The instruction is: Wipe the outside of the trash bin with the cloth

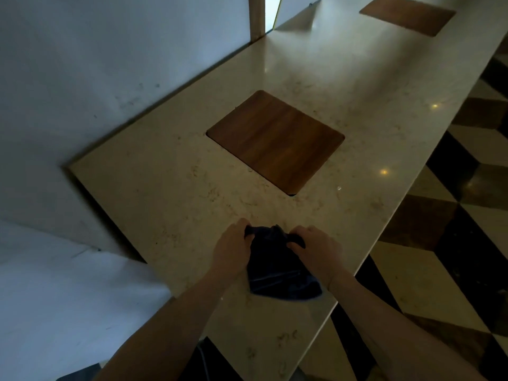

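Cloth [277, 268], dark, bunched over the near tabletop [170, 204] edge, between our hands. Left hand [233, 250] fingers [248, 237] pinch its top left corner; right hand [313, 247] fingers [292, 244] pinch the top right. Wooden panel [275, 141] set flush in the tabletop well beyond; second panel [406, 13] at far end.

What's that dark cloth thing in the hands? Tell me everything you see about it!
The cloth is very dark, navy or black, and looks soft with faint ribbed lines. It is bunched and crumpled, not spread flat. The left hand and right hand each pinch its top edge, and the rest hangs toward the person. It is at the near end of the pale stone counter; whether it touches the counter is unclear.
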